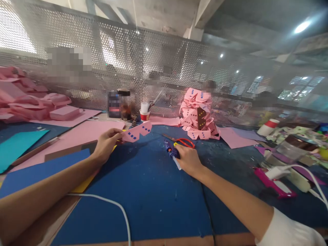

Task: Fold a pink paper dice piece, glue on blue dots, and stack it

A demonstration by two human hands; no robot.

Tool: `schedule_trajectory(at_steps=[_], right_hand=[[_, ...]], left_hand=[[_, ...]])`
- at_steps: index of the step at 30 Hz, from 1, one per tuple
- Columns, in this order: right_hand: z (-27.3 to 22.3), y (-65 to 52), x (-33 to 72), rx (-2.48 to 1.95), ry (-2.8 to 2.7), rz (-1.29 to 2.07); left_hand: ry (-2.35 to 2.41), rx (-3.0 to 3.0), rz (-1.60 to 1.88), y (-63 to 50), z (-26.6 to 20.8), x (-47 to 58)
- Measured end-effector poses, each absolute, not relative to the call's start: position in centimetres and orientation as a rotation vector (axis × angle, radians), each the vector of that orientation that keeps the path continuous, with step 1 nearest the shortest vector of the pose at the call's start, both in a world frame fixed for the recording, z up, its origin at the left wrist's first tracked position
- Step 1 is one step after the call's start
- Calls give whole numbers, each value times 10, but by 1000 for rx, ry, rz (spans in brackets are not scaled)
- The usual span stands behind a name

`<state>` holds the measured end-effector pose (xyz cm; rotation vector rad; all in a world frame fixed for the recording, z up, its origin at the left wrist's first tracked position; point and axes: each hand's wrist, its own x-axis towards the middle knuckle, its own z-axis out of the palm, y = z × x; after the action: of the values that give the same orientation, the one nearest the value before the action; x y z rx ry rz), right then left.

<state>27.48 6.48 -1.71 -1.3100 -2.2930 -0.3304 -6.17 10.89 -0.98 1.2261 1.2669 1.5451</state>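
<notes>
Pinched in my left hand [107,145] is a pink paper piece [138,132] with a V notch and small blue squares, held above the blue mat [143,191]. My right hand [189,159] is wrapped round a purple hot glue gun [169,147], with a white glue stick poking out of its back end. Just beyond that hand lie scissors [186,141] with red handles. A stacked heap of similar pink paper pieces [197,114], dotted with small squares, stands farther back.
Pink paper [33,95] is piled at far left, near blue card [48,171] and teal card [20,147]. A jar [125,106] and paper cup [145,114] stand along the perforated screen [164,65]. At right are a pink power strip [275,184] and scraps. A white cable [110,201] crosses the front.
</notes>
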Motion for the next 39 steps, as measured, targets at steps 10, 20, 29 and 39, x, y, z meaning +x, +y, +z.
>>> schedule_trajectory(at_steps=[10,20,29,39], right_hand=[[-16,64,275,-1346,-2273,-276],[-9,71,281,-1528,-2071,-222],[-16,74,282,-1470,-2072,-211],[-15,78,283,-1481,-1936,-36]], left_hand=[[1271,1194,1562,111,-13,-63],[1288,1167,1551,113,-14,-64],[1286,1177,1579,112,-13,-63],[1293,1168,1602,111,-12,-62]])
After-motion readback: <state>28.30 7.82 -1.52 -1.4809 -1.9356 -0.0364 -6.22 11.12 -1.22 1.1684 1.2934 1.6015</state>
